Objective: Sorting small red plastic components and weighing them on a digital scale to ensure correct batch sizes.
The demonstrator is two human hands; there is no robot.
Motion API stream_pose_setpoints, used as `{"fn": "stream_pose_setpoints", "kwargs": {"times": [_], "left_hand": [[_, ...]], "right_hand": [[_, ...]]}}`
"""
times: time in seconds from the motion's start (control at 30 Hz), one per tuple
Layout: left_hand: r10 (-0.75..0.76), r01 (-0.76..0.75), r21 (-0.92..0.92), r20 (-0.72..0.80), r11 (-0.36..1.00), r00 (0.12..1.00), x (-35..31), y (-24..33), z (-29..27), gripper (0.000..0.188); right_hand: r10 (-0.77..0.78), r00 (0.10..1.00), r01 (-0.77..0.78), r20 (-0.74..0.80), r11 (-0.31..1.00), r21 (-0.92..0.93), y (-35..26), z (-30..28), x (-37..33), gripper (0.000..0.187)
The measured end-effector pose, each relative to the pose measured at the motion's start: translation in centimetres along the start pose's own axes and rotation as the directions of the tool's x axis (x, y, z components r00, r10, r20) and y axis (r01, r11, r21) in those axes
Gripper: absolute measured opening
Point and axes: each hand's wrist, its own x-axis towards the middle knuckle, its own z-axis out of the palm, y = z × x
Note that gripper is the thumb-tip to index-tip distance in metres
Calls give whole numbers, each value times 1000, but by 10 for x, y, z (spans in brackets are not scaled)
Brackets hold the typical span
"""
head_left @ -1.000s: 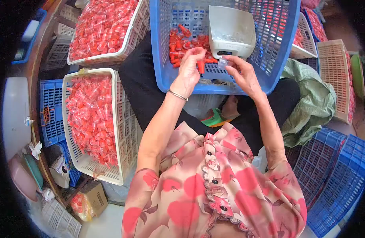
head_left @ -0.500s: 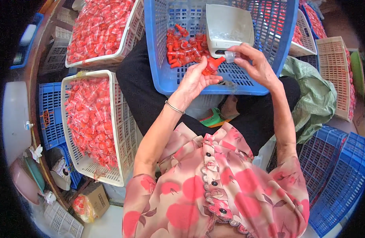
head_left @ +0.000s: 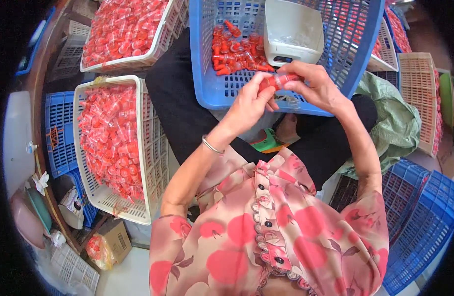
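Note:
Over the near side of a blue plastic basket (head_left: 199, 79), my two hands meet at one small red nozzle-tipped piece (head_left: 270, 82). My left hand (head_left: 250, 102) has its fingers wrapped round the red body. From the right, my right hand (head_left: 319, 88) pinches a clear cap (head_left: 286, 78), which now covers the red tip; whether it is fully seated I cannot tell. Inside the basket, to the left, lies a heap of similar red pieces (head_left: 235, 55). A white scoop-shaped tray (head_left: 292, 25) beside them holds small clear caps (head_left: 298, 41).
Two cream baskets full of capped red pieces stand at left, one farther off (head_left: 125, 32) and one nearer (head_left: 111, 138). A green sack (head_left: 392, 126), a cream basket (head_left: 417, 98) and stacked blue baskets (head_left: 419, 217) are on the right. A cardboard box (head_left: 117, 241) sits lower left.
My right hand has brought the clear cap left onto the red piece's tip; the two were apart before. The whole view has shifted slightly.

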Motion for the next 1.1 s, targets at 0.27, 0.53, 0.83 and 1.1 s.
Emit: {"fn": "stream_pose_setpoints", "kwargs": {"times": [0.27, 0.53, 0.83, 1.1], "left_hand": [[581, -434, 899, 386, -62, 717, -27, 5, -30, 42], [882, 404, 914, -211, 26, 420, -162, 36, -89, 33], [697, 21, 996, 48, -89, 715, -14, 46, -15, 27], [459, 175, 954, -45, -245, 887, 198, -113, -72, 22]], "right_hand": [[473, 831, -555, 293, 677, 483, -6, 33, 1, 38], [278, 886, -350, -371, 926, -141, 139, -42, 57, 42], [156, 970, -244, -189, 556, -794, 321, -62, 82, 24], [192, 936, -323, -295, 803, -501, 375, -103, 78, 31]]}}
